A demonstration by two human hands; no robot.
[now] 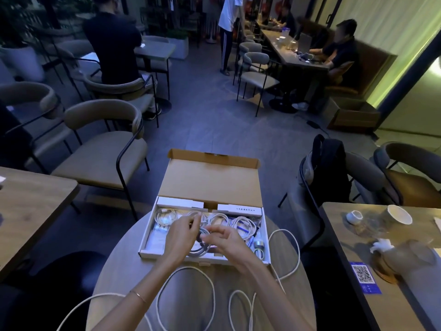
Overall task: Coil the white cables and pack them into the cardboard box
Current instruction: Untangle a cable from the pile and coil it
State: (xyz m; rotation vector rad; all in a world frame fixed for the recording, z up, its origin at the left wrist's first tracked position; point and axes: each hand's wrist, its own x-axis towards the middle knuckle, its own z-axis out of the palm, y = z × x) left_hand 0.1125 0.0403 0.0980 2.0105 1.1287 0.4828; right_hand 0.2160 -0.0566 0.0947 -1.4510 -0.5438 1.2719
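Observation:
An open cardboard box [266, 237] sits on a round table [112, 266], its lid [210, 180] folded back. Several coiled white cables [242, 224] lie inside it, with two white cartons [180, 202] along the far wall. Both my hands are over the box's middle. My left hand [181, 237] pinches a coiled cable [202, 249] with curled fingers. My right hand [225, 242] has its fingers curled at the same coil. Loose white cable [212, 287] loops across the table in front of the box and round its right side.
A wooden table [391, 278] on the right carries cups [398, 215], a crumpled tissue and a QR card [362, 274]. Another table [28, 211] stands on the left. Chairs [105, 158] and a black backpack [330, 163] surround me. People sit and stand further back.

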